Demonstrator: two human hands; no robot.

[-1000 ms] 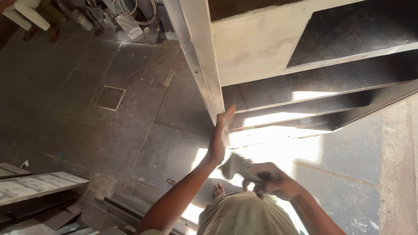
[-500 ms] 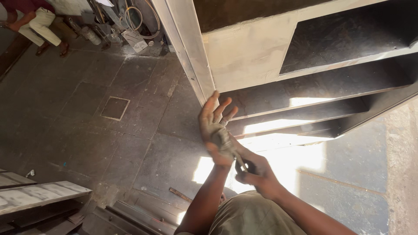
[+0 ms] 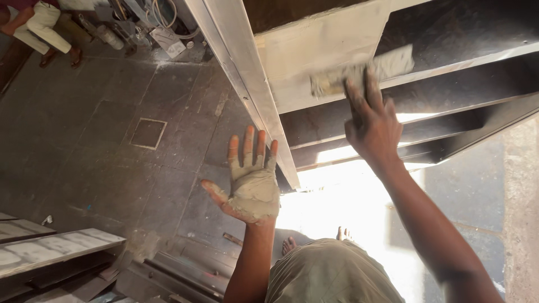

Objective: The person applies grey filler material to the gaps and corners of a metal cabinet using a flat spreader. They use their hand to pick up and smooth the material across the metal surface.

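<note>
Against the pale cabinet panel (image 3: 314, 50), right hand (image 3: 370, 120) grips a putty blade (image 3: 359, 70); left hand (image 3: 252, 185) open, holding filler that could slide off.

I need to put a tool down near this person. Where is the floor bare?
Bare floor lies left of the left hand, around the square floor hatch. Crowded: boards bottom left, clutter top left, shelf unit at the right hand.

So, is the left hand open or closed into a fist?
Open: the left hand is held palm up with fingers spread, and grey paste coats the palm.
</note>
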